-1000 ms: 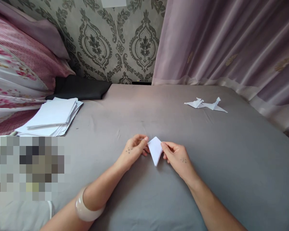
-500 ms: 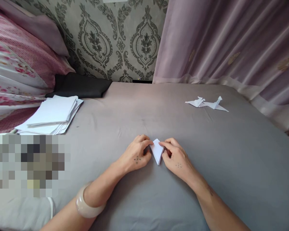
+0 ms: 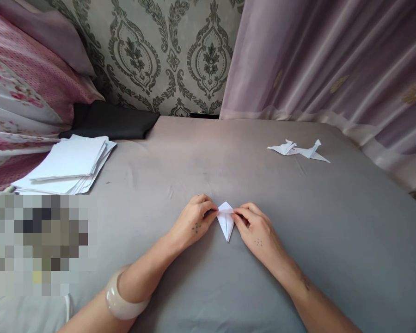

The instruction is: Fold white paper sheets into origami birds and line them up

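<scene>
L hand (image 3: 196,219) & R hand (image 3: 257,227) pinch opp. sides of folded paper (image 3: 226,221). Paper stack (image 3: 69,159) lies far L, nr black cloth (image 3: 113,121); two paper birds (image 3: 298,150) sit back R.

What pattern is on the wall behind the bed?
Dark grey damask medallions with leafy scrolls on the pale wallpaper; clearest in the head view.

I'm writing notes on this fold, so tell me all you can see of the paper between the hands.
The folded paper is white, kite-shaped and layered, its long point toward the person. A seam runs down its lower part, below a crosswise flap. The left hand and right hand pinch its side corners, above the grey cloth.
</scene>
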